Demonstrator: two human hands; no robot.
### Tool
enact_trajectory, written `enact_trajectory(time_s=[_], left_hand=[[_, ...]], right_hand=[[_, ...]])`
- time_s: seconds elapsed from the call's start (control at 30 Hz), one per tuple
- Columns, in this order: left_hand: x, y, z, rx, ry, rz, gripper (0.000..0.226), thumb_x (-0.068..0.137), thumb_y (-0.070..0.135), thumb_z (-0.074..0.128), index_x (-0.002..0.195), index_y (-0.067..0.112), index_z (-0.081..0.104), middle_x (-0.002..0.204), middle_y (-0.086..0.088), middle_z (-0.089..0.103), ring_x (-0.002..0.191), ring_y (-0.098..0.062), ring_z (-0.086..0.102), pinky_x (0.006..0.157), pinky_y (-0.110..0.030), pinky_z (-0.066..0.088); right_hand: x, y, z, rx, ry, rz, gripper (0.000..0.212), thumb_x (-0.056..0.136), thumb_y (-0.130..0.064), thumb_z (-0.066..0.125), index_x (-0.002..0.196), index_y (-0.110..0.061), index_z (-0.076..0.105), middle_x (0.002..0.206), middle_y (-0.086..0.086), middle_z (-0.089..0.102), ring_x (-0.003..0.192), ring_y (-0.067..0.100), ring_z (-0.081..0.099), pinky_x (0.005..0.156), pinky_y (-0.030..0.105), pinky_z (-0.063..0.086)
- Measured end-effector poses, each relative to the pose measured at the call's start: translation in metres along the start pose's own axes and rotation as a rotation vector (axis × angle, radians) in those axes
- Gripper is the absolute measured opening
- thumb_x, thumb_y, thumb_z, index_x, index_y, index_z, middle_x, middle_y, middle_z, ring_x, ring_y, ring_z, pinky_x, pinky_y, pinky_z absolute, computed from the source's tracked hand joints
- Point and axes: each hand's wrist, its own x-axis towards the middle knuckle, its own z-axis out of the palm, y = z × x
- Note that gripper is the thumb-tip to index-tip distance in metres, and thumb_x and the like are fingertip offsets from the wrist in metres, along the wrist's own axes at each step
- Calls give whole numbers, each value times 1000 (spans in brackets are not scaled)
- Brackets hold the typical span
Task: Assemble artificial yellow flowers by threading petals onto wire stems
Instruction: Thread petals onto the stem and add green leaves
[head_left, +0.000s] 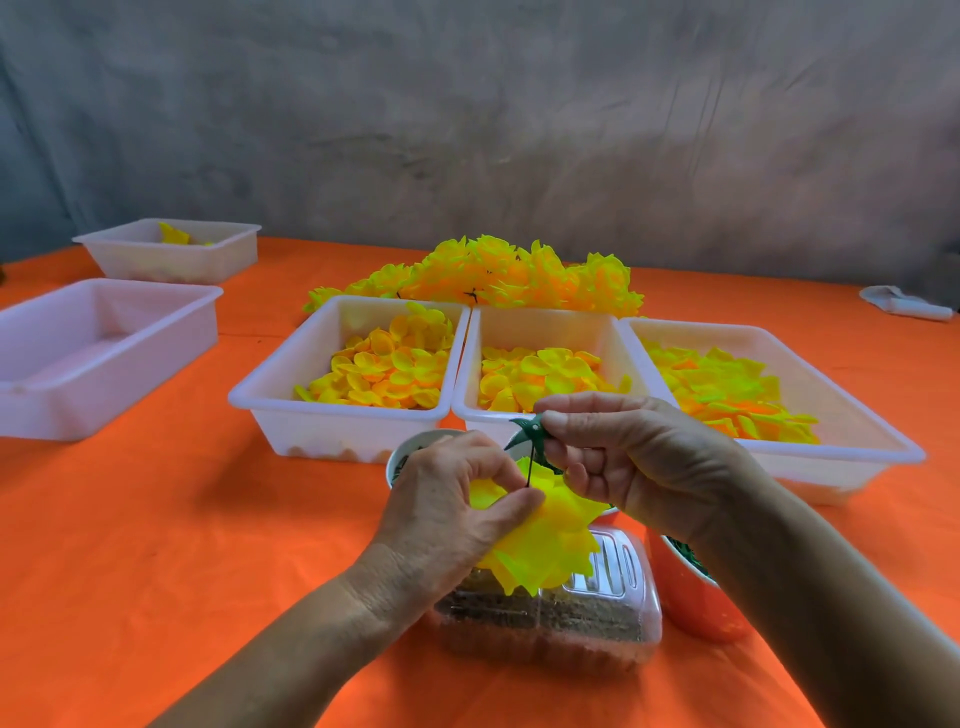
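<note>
Now left hand (447, 499) pinches flower (545, 540); right hand (623, 457) pinches calyx (527, 431).

Bright, even, diffuse light; source not visible. Shadows soft and faint, under the white trays (332, 415) on the orange tablecloth (156, 545). Colours heavily saturated; yellow petals (540, 540) at frame centre nearly blown out. Wide-angle bowing toward the edges. Overall slightly soft; grey backdrop (467, 130) smeared.

Small craft workshop, piecework setup: bench (156, 519) under orange cloth, white plastic trays (291, 395) of sorted yellow petals (389, 369), heap of finished flowers (498, 275) behind, bare grey wall (467, 130).
</note>
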Motion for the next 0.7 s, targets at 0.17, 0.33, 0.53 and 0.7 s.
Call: enact_trajectory(time_s=[0.17, 0.33, 0.53, 0.7], left_hand=[[1, -1, 0, -6, 12, 11, 23, 71, 19, 80, 66, 27, 59, 79, -1, 66, 87, -23, 63, 83, -47, 47], [1, -2, 0, 2, 6, 6, 23, 72, 16, 80, 67, 26, 60, 80, -1, 67, 89, -22, 63, 84, -46, 47], [1, -2, 1, -6, -2, -6, 20, 73, 14, 80, 67, 23, 62, 82, -3, 68, 90, -23, 63, 85, -46, 46], [1, -2, 1, -5, 7, -7, 21, 72, 13, 80, 67, 23, 63, 82, -3, 68, 90, -23, 63, 84, -46, 47]], right_hand=[[2, 5, 0, -10, -19, 34, 15, 55, -7, 71, 70, -8, 74, 60, 7, 67, 48, 9, 62, 42, 16, 48], [3, 5, 1, -3, -22, 41, 14, 58, -6, 69, 72, -6, 73, 59, 8, 66, 47, 9, 61, 42, 16, 48], [3, 4, 3, 43, -7, 56, 14, 59, -2, 66, 73, -4, 70, 62, 10, 67, 46, 9, 61, 42, 15, 48], [4, 5, 2, 66, 0, 76, 9, 73, 3, 62, 75, -3, 68, 62, 10, 66, 45, 9, 59, 42, 15, 47]])
